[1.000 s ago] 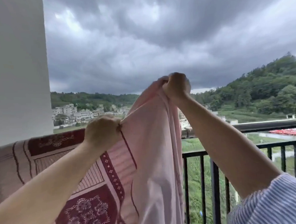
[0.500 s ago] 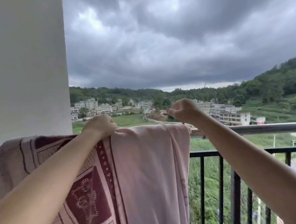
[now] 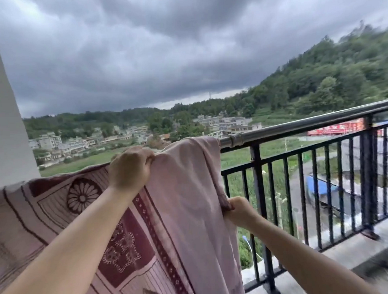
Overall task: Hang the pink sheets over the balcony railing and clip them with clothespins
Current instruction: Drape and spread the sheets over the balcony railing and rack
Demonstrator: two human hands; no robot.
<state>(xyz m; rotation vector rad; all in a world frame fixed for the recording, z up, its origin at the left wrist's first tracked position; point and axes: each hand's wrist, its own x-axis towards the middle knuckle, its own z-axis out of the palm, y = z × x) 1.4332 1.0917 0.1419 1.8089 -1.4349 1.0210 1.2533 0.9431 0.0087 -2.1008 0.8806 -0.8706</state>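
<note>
Pink patterned cotton sheet [image 3: 186, 192] draped over the black metal balcony railing [image 3: 300, 127]; left hand [image 3: 129, 168] grips its top fold, right hand [image 3: 239, 212] pinches its hanging edge.

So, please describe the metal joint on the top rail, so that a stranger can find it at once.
Follow the balcony railing along its round silver top bar toward the draped pink sheet. Just right of the sheet's edge, above a black post, sits the joint. It is a short, thicker silver collar with raised rings, unlike the smooth bar beside it.

sheet [image 3: 181, 215] hides rail beneath; cut off bottom, left
</note>
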